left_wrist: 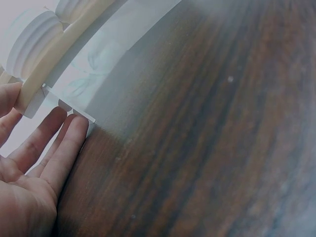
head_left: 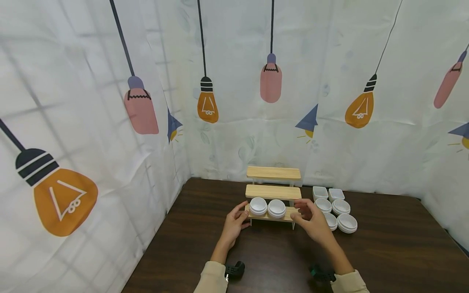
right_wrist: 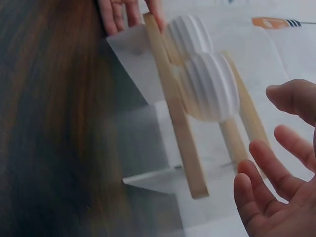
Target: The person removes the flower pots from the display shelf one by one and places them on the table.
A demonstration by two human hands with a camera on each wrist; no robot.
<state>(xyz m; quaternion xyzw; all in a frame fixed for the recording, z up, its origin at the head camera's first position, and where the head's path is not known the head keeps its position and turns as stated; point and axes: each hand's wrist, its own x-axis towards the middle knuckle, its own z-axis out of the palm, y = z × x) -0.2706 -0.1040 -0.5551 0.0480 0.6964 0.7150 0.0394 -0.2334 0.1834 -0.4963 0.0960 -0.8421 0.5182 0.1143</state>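
A three-tier display stand with pale wooden shelves [head_left: 272, 191] and clear supports stands toward the back of the table. Two stacks of small white round bowls, the left stack [head_left: 258, 206] and the right stack [head_left: 276, 208], sit side by side on its lowest shelf [right_wrist: 180, 133]. At that shelf's left end, my left hand [head_left: 233, 224] touches the board with the thumb, its other fingers stretched along the clear leg [left_wrist: 74, 109]. My right hand [head_left: 314, 221] hovers near the right end, fingers apart and slightly bent, holding nothing. The two upper shelves bear nothing.
Right of the stand are more white dishes: square ones [head_left: 320, 192] at the back and round bowls [head_left: 347, 223] in front, partly behind my right hand. Dark wooden table [head_left: 395, 244] extends around them. A printed white curtain [head_left: 234, 150] hangs behind and at both sides.
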